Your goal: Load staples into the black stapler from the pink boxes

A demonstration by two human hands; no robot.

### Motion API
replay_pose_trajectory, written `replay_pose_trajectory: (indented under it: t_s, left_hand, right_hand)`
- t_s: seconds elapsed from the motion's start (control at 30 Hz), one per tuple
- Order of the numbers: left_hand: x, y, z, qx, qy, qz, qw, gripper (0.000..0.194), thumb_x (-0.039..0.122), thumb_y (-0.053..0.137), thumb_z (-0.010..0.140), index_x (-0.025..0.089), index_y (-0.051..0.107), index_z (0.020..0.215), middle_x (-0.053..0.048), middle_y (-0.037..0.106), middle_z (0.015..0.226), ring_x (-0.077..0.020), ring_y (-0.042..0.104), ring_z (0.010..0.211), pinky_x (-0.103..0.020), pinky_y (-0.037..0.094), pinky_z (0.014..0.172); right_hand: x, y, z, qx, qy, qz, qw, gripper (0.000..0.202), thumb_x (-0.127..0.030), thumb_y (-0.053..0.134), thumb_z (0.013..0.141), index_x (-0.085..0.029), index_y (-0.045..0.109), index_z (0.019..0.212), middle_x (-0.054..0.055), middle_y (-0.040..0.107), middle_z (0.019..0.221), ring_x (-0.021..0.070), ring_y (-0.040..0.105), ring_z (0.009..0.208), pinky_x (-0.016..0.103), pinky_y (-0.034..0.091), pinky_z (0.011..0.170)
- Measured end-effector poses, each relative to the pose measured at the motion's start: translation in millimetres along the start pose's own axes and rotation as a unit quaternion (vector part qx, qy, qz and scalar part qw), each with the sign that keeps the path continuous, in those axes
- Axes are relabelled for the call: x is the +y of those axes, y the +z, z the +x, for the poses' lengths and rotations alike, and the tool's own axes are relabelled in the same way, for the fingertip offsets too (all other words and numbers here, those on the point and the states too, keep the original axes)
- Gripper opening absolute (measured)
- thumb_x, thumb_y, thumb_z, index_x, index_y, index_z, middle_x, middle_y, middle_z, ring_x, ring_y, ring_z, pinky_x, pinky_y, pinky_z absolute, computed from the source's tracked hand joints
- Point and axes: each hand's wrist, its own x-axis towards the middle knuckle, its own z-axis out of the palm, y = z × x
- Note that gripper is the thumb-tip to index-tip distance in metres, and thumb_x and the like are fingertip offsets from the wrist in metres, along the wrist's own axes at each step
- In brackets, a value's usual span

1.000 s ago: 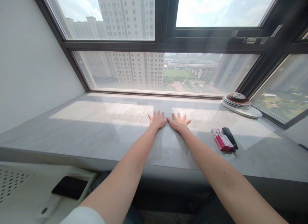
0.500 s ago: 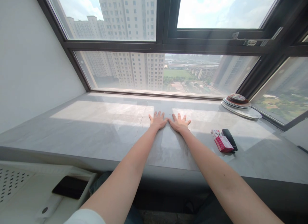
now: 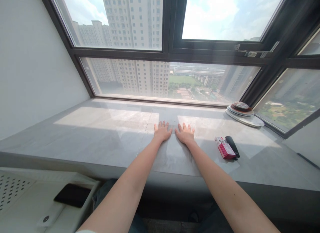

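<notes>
Resting left of the pink-and-white box (image 3: 226, 150), the left hand (image 3: 163, 132) and right hand (image 3: 185, 134) lay spread, empty, on the sill (image 3: 100, 143) bearing that box; a careless rightward sweep could have bumped it!

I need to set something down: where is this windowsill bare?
The widest bare patch lies between the left wall and left hand; a smaller one between the right hand and pink box. It is crowded around that box, with a black item beside it and stacked discs in the corner.

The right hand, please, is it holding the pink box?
No, the pink box lies on the ledge, apart from the right hand.
</notes>
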Motion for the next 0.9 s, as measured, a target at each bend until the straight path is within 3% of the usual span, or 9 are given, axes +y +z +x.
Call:
replay_pose_trajectory:
  t_s: [0.33,0.9]
  left_hand:
    - [5,-11.4,-54,0.013,0.026,0.025,0.999,0.073,0.067,0.015,0.095,0.032,0.020,0.159,0.000,0.012,0.168,-0.0295,0.004,0.155,-0.059,-0.002,0.121]
    - [20,-26.3,-153,0.032,0.068,0.044,0.996,0.068,0.062,0.018,0.098,0.029,0.024,0.158,-0.001,0.016,0.167,-0.0262,0.007,0.155,-0.054,0.003,0.124]
  right_hand:
    - [4,-10,-47,-0.001,-0.035,-0.002,0.999,0.067,-0.065,0.015,0.099,-0.037,0.018,0.160,-0.001,0.007,0.168,0.0307,-0.001,0.152,0.056,-0.001,0.119]
    - [6,-26,-138,0.029,-0.074,0.006,0.997,0.062,-0.057,0.023,0.102,-0.034,0.022,0.160,-0.001,0.012,0.167,0.0292,0.005,0.153,0.055,0.005,0.120]
